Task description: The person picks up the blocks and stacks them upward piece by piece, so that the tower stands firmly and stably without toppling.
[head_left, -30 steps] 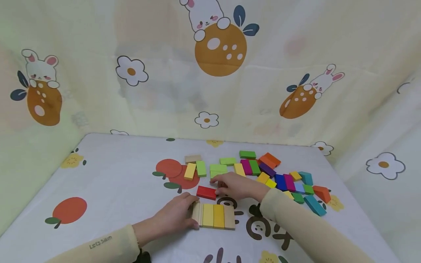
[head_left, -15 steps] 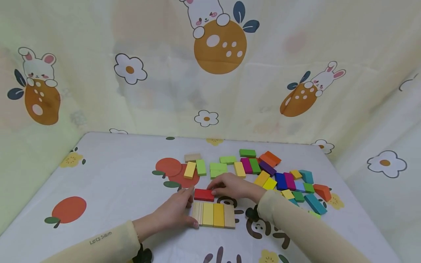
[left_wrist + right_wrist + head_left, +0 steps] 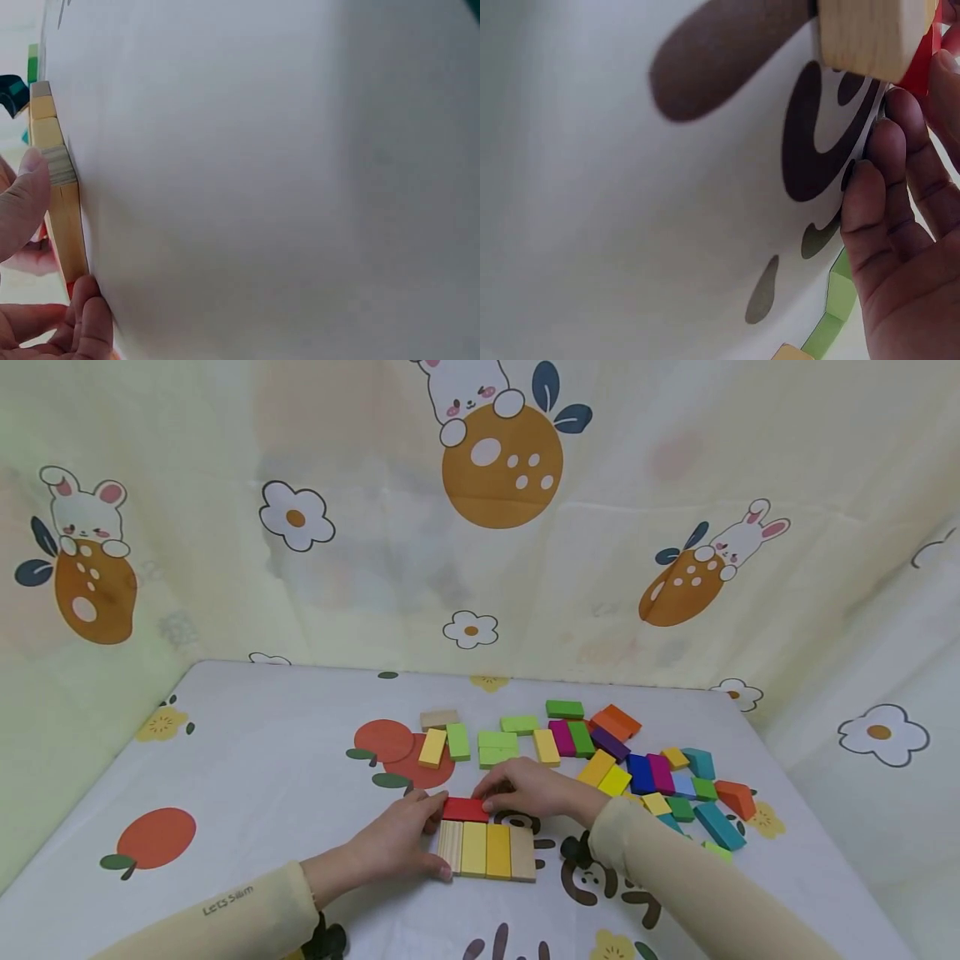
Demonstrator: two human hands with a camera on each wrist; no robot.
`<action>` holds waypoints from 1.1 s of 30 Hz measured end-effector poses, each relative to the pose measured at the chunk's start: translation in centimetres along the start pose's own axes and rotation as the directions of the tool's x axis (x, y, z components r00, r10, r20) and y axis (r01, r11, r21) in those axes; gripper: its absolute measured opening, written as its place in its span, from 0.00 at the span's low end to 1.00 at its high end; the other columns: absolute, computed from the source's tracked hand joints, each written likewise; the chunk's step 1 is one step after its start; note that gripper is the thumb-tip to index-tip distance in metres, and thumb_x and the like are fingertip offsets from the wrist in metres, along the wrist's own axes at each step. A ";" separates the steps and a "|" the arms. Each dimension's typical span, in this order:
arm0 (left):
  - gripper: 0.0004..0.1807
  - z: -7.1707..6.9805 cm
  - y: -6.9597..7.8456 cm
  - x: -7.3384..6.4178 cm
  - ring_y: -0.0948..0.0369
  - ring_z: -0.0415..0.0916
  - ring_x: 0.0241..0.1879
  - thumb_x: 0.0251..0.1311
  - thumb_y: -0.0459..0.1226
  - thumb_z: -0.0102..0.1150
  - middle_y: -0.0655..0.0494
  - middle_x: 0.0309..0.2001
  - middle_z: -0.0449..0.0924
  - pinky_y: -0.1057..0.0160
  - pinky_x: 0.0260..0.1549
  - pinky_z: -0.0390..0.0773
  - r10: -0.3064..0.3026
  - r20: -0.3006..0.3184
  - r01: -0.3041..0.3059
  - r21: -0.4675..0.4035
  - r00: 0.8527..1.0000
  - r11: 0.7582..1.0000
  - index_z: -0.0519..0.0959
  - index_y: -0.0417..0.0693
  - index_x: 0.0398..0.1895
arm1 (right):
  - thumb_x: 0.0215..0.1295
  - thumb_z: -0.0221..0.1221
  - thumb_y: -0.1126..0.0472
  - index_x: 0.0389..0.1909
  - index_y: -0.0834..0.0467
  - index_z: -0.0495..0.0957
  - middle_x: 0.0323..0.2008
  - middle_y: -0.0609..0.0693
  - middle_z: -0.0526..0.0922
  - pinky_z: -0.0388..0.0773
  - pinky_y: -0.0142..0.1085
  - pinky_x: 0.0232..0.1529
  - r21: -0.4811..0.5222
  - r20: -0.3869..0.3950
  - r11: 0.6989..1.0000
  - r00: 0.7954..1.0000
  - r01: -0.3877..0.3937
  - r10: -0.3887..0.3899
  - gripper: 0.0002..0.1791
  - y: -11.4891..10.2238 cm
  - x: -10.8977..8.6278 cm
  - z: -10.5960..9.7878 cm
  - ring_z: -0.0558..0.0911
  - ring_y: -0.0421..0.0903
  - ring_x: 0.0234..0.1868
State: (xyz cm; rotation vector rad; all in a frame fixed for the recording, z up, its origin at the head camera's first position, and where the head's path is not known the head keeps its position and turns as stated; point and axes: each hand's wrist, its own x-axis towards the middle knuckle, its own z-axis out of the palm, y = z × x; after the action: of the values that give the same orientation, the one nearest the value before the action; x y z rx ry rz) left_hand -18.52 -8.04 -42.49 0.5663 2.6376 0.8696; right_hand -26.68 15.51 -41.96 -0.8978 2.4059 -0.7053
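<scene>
A red block [image 3: 465,810] lies crosswise along the far side of a flat row of yellow and plain wooden blocks [image 3: 498,852]. My right hand [image 3: 527,787] pinches the red block near its right end. My left hand [image 3: 401,839] spans the row's left end: the thumb [image 3: 22,206] presses the near corner, while the fingers reach the left end of the red block. Seen from the right wrist, the red block [image 3: 922,64] shows behind a plain wooden block [image 3: 870,37], with fingertips low beside it.
Behind the hands lie light green blocks [image 3: 498,748], a yellow block [image 3: 432,748] and a tan block [image 3: 439,719]. Several mixed-colour blocks, among them a teal one [image 3: 718,825] and an orange one [image 3: 735,799], are scattered to the right on the printed tablecloth [image 3: 262,760].
The red block has come nearer and slightly left, from apart to up against the row's far side. My right hand has moved with it; my left fingers have shifted to its left end.
</scene>
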 end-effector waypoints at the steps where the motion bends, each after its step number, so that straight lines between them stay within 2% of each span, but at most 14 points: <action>1: 0.53 0.0 0.0 0.0 0.60 0.73 0.45 0.42 0.45 0.84 0.51 0.47 0.76 0.56 0.50 0.84 -0.001 0.001 0.001 -0.003 1.000 1.000 0.68 0.34 0.72 | 0.71 0.64 0.59 0.54 0.55 0.86 0.47 0.46 0.88 0.82 0.34 0.51 0.002 0.000 1.000 1.000 0.002 -0.002 0.14 0.0 0.0 0.0 0.80 0.40 0.43; 12: 0.53 -0.3 0.3 -0.1 0.59 0.74 0.46 0.42 0.45 0.84 0.49 0.50 0.77 0.54 0.52 0.84 -0.008 0.005 0.008 -0.010 1.000 1.000 0.68 0.35 0.72 | 0.71 0.64 0.59 0.54 0.55 0.86 0.48 0.46 0.88 0.81 0.31 0.50 -0.008 0.003 1.000 1.000 0.018 -0.018 0.14 0.0 0.0 0.2 0.80 0.40 0.44; 18: 0.51 -0.3 0.3 0.1 0.59 0.73 0.46 0.43 0.45 0.84 0.50 0.49 0.76 0.56 0.50 0.84 -0.008 0.026 0.008 0.009 1.000 1.000 0.70 0.38 0.71 | 0.72 0.62 0.58 0.55 0.54 0.86 0.50 0.47 0.88 0.82 0.35 0.52 -0.020 -0.003 1.000 1.000 0.004 -0.004 0.14 -0.1 -0.1 0.2 0.80 0.42 0.47; 21: 0.50 -0.3 0.3 0.2 0.60 0.73 0.46 0.42 0.45 0.84 0.50 0.48 0.76 0.56 0.50 0.84 -0.018 0.029 0.018 0.014 0.999 1.000 0.71 0.39 0.71 | 0.73 0.61 0.58 0.56 0.54 0.85 0.52 0.48 0.87 0.83 0.38 0.55 -0.029 -0.043 0.999 0.999 -0.017 0.016 0.15 0.1 -0.1 -0.2 0.81 0.43 0.49; 23: 0.50 -0.3 0.4 0.3 0.60 0.73 0.47 0.42 0.45 0.84 0.50 0.48 0.76 0.55 0.50 0.84 -0.026 0.029 0.026 0.013 0.999 1.000 0.72 0.40 0.71 | 0.73 0.61 0.59 0.57 0.54 0.85 0.51 0.47 0.87 0.83 0.39 0.55 -0.046 -0.106 0.998 0.994 -0.041 0.035 0.15 0.3 -0.1 -0.7 0.81 0.42 0.48; 26: 0.50 -0.4 0.5 0.4 0.59 0.73 0.47 0.41 0.45 0.84 0.50 0.49 0.77 0.54 0.51 0.84 -0.037 0.028 0.037 0.010 0.999 0.999 0.72 0.40 0.70 | 0.72 0.63 0.60 0.57 0.56 0.84 0.45 0.47 0.86 0.82 0.37 0.49 -0.057 -0.233 0.993 0.969 -0.101 0.086 0.15 0.7 -0.2 -1.7 0.79 0.43 0.43; 29: 0.50 -0.3 0.6 0.4 0.59 0.72 0.48 0.41 0.45 0.85 0.50 0.49 0.77 0.54 0.51 0.84 -0.041 0.023 0.041 0.007 0.999 0.999 0.72 0.40 0.70 | 0.70 0.64 0.60 0.58 0.59 0.82 0.39 0.49 0.83 0.80 0.35 0.42 -0.083 -0.345 0.978 0.926 -0.190 0.151 0.17 1.6 -0.4 -2.8 0.77 0.44 0.39; 31: 0.50 -0.3 0.6 0.4 0.59 0.72 0.48 0.41 0.44 0.85 0.50 0.49 0.77 0.55 0.50 0.84 -0.037 0.020 0.037 0.006 0.999 0.999 0.72 0.39 0.70 | 0.70 0.64 0.59 0.57 0.62 0.81 0.39 0.52 0.83 0.81 0.37 0.42 -0.098 -0.392 0.955 0.893 -0.280 0.222 0.18 2.3 -0.6 -3.4 0.77 0.46 0.38; 33: 0.50 -0.4 0.6 0.4 0.59 0.72 0.47 0.41 0.44 0.85 0.50 0.49 0.77 0.55 0.50 0.85 -0.035 0.018 0.035 0.005 0.999 0.999 0.72 0.39 0.70 | 0.70 0.65 0.56 0.54 0.62 0.81 0.39 0.53 0.82 0.80 0.37 0.39 -0.113 -0.415 0.914 0.854 -0.390 0.313 0.18 2.8 -0.8 -3.7 0.77 0.47 0.37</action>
State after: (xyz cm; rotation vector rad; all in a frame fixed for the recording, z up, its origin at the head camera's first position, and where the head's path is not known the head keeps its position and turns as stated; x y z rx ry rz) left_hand -18.83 -7.62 -41.91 0.5257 2.6258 0.8443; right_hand -29.57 19.02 -40.65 -0.3759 2.9290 -0.5508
